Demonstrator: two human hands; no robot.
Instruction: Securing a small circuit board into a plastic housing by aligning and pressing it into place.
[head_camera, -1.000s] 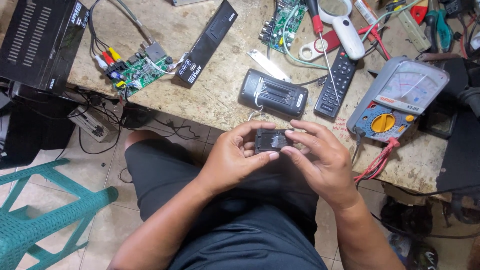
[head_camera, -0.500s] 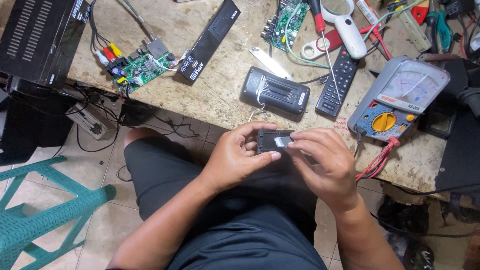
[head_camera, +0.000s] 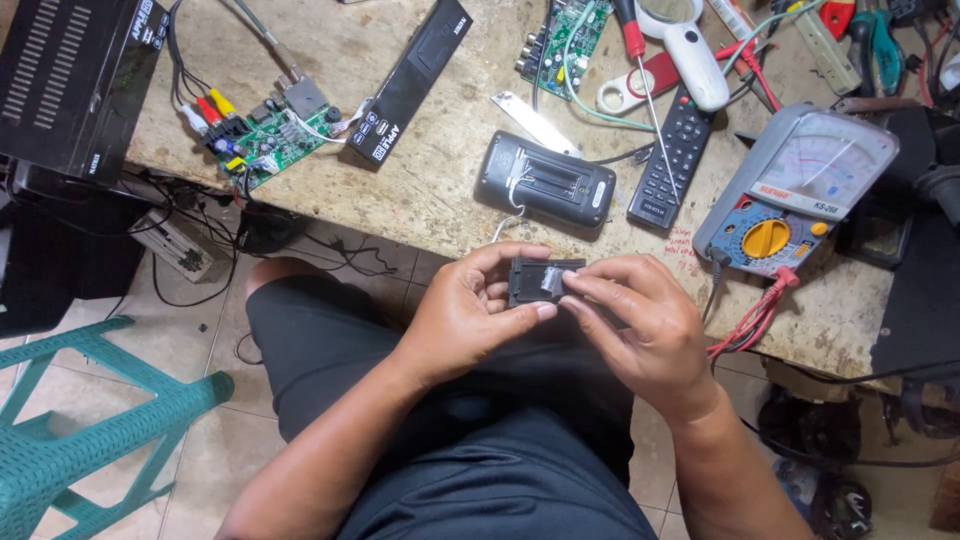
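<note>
Both my hands meet above my lap, just in front of the workbench edge. My left hand (head_camera: 478, 312) grips a small black rectangular plastic part (head_camera: 535, 281) by its left side and bottom. My right hand (head_camera: 640, 325) pinches the part's right end, its fingertips on a small shiny silver piece on the part's face. On the bench right behind lies an open black device case (head_camera: 545, 183) with white wires hanging toward my hands.
The worn bench (head_camera: 420, 190) holds a black remote (head_camera: 672, 160), an analog multimeter (head_camera: 795, 190) with red leads, a green circuit board (head_camera: 265, 135), a long black panel (head_camera: 415, 75), a black set-top box (head_camera: 70, 80), a magnifier, a screwdriver. A teal plastic stool (head_camera: 90, 430) stands at lower left.
My hands have shifted slightly right and down with the part. My right fingers have slid over its right end onto the silver piece.
</note>
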